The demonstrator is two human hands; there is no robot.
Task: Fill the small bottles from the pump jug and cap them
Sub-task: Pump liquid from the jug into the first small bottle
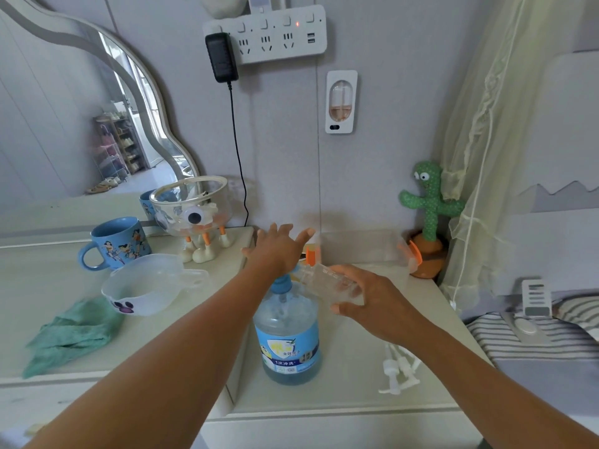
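A clear jug (289, 332) with a blue label and blue pump top stands on the white counter, partly filled with bluish liquid. My left hand (278, 247) lies flat with straight, spread fingers on the pump head, hiding it. My right hand (372, 303) grips a small clear bottle (327, 280), tilted on its side with its mouth against the pump's spout. Two white pump caps (397, 372) lie on the counter to the right of the jug.
A clear box with orange latches (363, 251) stands at the wall behind the hands. A white funnel bowl (149, 286), a blue mug (115, 243), a green cloth (71, 335) and a glass bowl on legs (194, 209) sit left. A cactus toy (429, 218) stands right.
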